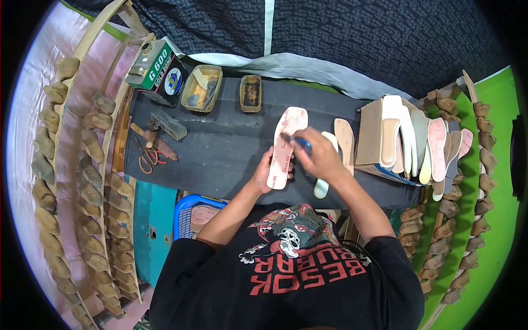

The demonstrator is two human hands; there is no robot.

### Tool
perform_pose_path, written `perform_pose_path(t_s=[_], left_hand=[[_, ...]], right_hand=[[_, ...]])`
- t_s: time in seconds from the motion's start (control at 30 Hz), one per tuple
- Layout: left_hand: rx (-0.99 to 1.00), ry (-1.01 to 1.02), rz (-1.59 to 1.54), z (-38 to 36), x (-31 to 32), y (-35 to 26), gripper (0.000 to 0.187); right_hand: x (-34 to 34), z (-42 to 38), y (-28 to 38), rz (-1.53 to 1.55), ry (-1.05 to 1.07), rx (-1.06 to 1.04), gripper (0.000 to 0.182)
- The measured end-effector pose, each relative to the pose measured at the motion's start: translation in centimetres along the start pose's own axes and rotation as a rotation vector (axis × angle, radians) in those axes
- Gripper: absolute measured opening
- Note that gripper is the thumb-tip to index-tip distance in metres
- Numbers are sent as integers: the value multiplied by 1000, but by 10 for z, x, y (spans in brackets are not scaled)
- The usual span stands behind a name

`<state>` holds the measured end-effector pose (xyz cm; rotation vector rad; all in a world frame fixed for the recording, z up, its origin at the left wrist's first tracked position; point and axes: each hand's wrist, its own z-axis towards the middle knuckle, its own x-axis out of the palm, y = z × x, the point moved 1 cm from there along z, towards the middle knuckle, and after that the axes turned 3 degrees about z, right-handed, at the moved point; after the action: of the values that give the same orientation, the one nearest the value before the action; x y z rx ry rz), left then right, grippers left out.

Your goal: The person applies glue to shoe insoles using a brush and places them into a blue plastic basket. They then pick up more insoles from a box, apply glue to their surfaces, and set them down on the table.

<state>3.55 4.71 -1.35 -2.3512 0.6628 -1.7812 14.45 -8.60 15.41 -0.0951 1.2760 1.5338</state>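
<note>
A pale pink insole (281,165) with red printed lettering lies tilted in my left hand (265,175), whose fingers wrap round its lower edge. My right hand (318,157) is closed around a blue-handled brush (302,142), its dark tip touching the insole's upper middle part. Just beyond my right hand, a whitish sole (321,188) and a tan insole (344,137) lie on the dark table, partly hidden by my hand and forearm.
A green G 600 can (160,74), two trays (202,88) (251,94), and scissors with tools (148,157) are at the left. A cardboard box (371,132) with many soles stands right. Shoe lasts (93,192) line racks on both sides.
</note>
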Motion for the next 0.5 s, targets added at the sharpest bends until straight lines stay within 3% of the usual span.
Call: perform_pose_path(t_s=[0.07,0.13,0.4,0.5], left_hand=[[-4,-76,5,-1,-1,1,57],[-3,-142,16,-4,1,-2,56],[-17,118,63,-5,-2,4,62],[-10,73,47,-4,0,8,60]], right_hand=[[8,-7,14,46,126,33,19],[11,-6,16,52,109,14,18],[-16,29,-7,-2,-94,58,16],[-15,26,-2,-18,-65,20,16]])
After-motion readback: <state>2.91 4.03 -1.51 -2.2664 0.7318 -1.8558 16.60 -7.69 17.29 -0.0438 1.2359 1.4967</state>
